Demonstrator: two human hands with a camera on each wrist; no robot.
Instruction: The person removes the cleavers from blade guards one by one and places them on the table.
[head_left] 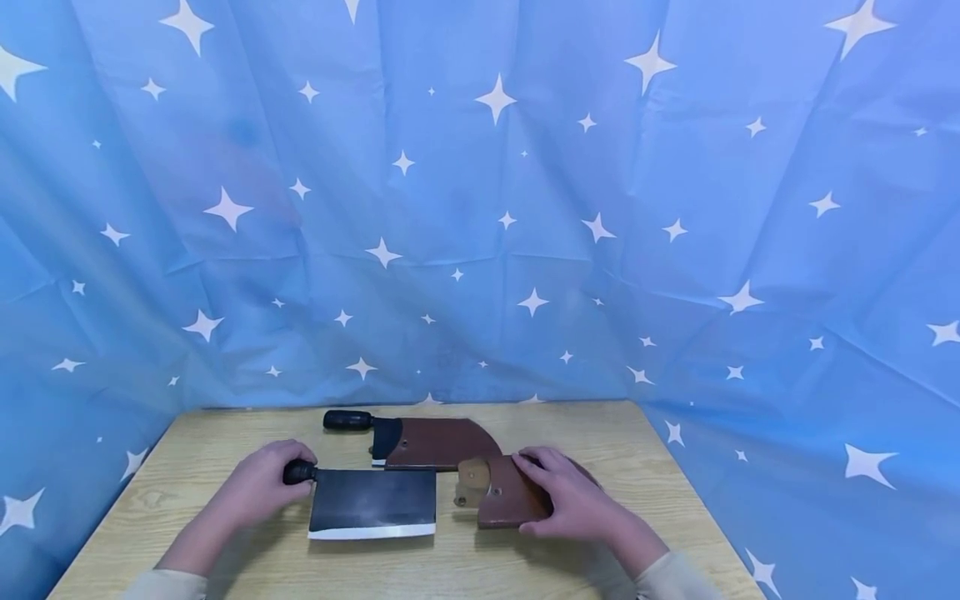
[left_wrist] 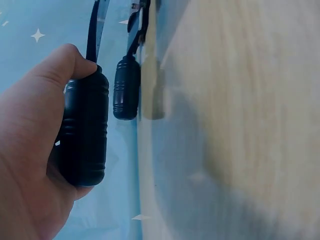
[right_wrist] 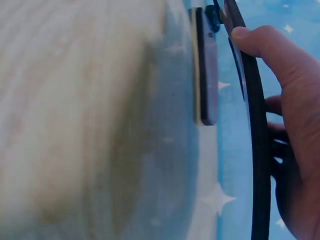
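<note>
My left hand [head_left: 262, 479] grips the black ridged handle [left_wrist: 85, 130] of a cleaver [head_left: 372, 500], whose broad dark blade with a bright edge points right. In my right hand [head_left: 566, 496] is a brown leather sheath [head_left: 510, 497], held between thumb and fingers, its tan strap [head_left: 472, 475] with a snap facing the bare blade. The right wrist view shows this sheath [right_wrist: 257, 130] edge-on, with the thumb on its near face and the fingers behind. Behind both hands lies a second cleaver [head_left: 348, 420], its blade mostly inside another brown sheath [head_left: 446, 443].
A light wood-grain table [head_left: 360, 575] lies under everything. Blue cloth [head_left: 465, 208] printed with white stars hangs behind the table and along both sides. The sheathed cleaver sits near the table's far edge.
</note>
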